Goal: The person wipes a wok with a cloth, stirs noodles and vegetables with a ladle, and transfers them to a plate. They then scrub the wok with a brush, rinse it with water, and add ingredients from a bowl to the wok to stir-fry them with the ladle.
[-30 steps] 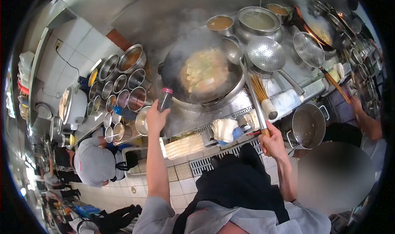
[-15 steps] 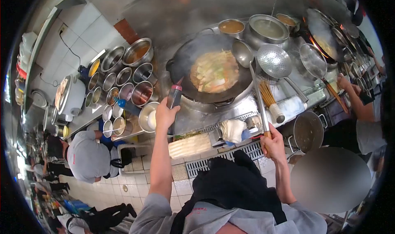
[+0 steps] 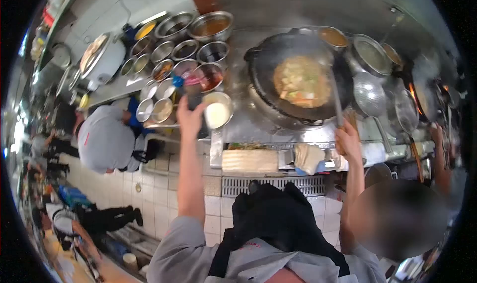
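Observation:
My left hand [image 3: 190,118] is closed around a dark squeeze bottle [image 3: 194,98] with a pinkish-red nozzle. It is held over the seasoning containers at the left, beside a metal bowl with something white [image 3: 217,115]. My right hand [image 3: 349,142] grips the long handle of a ladle [image 3: 337,96]. The ladle's bowl is over the right part of a black wok [image 3: 258,79], blurred by steam and motion. Inside the wok lies a steaming mix of chopped vegetables [image 3: 302,81]. A blue-capped bottle top [image 3: 177,81] shows just left of the squeeze bottle.
Several metal containers [image 3: 213,27] of sauces crowd the left counter. A perforated strainer [image 3: 368,95] and a mesh skimmer [image 3: 407,113] lie right of the wok. Folded cloths [image 3: 308,158] sit at the front edge. A person in grey [image 3: 107,139] stands left; flames [image 3: 413,94] burn at another stove.
My left hand has carried the squeeze bottle left, from beside the wok to over the containers. My right hand has brought the ladle's bowl further into the wok. The view has shifted.

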`<state>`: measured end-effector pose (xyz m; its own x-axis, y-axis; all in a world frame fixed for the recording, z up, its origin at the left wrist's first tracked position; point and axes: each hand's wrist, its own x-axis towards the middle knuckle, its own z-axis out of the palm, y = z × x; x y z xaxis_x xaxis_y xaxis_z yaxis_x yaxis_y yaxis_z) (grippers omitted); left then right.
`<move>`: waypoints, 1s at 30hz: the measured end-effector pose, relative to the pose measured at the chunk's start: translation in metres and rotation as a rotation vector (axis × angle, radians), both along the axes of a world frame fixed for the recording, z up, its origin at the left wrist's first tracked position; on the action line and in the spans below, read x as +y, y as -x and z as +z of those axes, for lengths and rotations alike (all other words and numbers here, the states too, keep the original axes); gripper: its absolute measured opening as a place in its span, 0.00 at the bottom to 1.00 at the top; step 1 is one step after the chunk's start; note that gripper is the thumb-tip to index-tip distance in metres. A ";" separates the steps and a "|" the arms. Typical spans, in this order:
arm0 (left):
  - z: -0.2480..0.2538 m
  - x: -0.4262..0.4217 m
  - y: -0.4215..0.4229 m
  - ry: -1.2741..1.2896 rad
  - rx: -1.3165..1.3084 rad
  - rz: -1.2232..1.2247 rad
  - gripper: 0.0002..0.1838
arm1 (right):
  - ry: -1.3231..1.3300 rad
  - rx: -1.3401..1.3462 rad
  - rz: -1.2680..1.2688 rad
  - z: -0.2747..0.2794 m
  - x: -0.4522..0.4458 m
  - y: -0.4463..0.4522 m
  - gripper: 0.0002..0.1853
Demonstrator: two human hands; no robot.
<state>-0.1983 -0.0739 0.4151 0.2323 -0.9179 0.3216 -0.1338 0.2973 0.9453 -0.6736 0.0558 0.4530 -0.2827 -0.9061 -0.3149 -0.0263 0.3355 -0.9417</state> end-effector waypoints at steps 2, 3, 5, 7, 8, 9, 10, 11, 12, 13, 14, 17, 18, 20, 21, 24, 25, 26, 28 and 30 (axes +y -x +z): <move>-0.003 -0.004 -0.029 0.001 -0.004 0.081 0.29 | -0.034 -0.046 0.045 -0.002 -0.016 -0.008 0.31; -0.010 -0.009 -0.044 0.002 -0.027 0.130 0.30 | -0.053 -0.097 0.084 -0.003 -0.021 -0.009 0.32; -0.030 -0.024 -0.071 0.048 -0.062 0.240 0.31 | -0.106 -0.100 0.129 -0.004 -0.020 -0.009 0.34; -0.034 -0.034 -0.082 0.029 -0.112 0.313 0.34 | -0.061 0.107 0.284 -0.004 -0.013 0.002 0.34; -0.037 -0.040 -0.087 0.003 -0.160 0.342 0.35 | -0.026 0.268 0.334 -0.003 -0.005 0.010 0.34; -0.040 -0.046 -0.089 0.003 -0.192 0.385 0.35 | 0.005 0.431 0.384 -0.003 0.003 0.021 0.33; -0.043 -0.051 -0.089 0.001 -0.224 0.429 0.36 | 0.350 0.751 0.445 0.001 0.009 0.030 0.32; -0.047 -0.056 -0.088 -0.001 -0.254 0.474 0.36 | 0.096 0.874 0.440 0.015 0.024 0.045 0.30; -0.047 -0.059 -0.084 0.001 -0.197 0.491 0.36 | 0.069 1.181 0.476 0.016 0.033 0.062 0.30; -0.050 -0.063 -0.083 0.008 -0.193 0.489 0.36 | 0.079 1.294 0.446 0.030 0.046 0.061 0.30; -0.054 -0.066 -0.085 0.016 -0.190 0.490 0.36 | 0.091 1.406 0.418 0.048 0.063 0.057 0.29; -0.087 -0.081 -0.098 0.059 -0.194 0.540 0.34 | -0.043 1.312 0.345 0.069 0.108 0.042 0.30; -0.099 -0.085 -0.099 0.078 -0.197 0.561 0.34 | -0.066 1.245 0.320 0.073 0.125 0.036 0.30; -0.091 -0.075 -0.085 0.007 -0.233 0.637 0.33 | -0.144 1.072 0.279 0.095 0.149 0.025 0.31; -0.083 -0.069 -0.077 -0.028 -0.253 0.674 0.32 | -0.195 0.966 0.262 0.114 0.158 0.014 0.32; -0.078 -0.063 -0.071 -0.035 -0.276 0.674 0.34 | -0.201 0.818 0.271 0.144 0.178 -0.001 0.33; -0.079 -0.062 -0.071 -0.030 -0.292 0.683 0.34 | -0.175 0.800 0.285 0.150 0.181 -0.003 0.33; -0.083 -0.062 -0.074 -0.060 -0.305 0.679 0.36 | -0.238 0.786 0.299 0.153 0.178 -0.005 0.33; -0.082 -0.057 -0.071 -0.096 -0.322 0.668 0.38 | -0.264 0.759 0.280 0.142 0.165 -0.010 0.33; -0.086 -0.051 -0.071 -0.134 -0.326 0.654 0.39 | -0.264 0.703 0.262 0.121 0.156 -0.016 0.32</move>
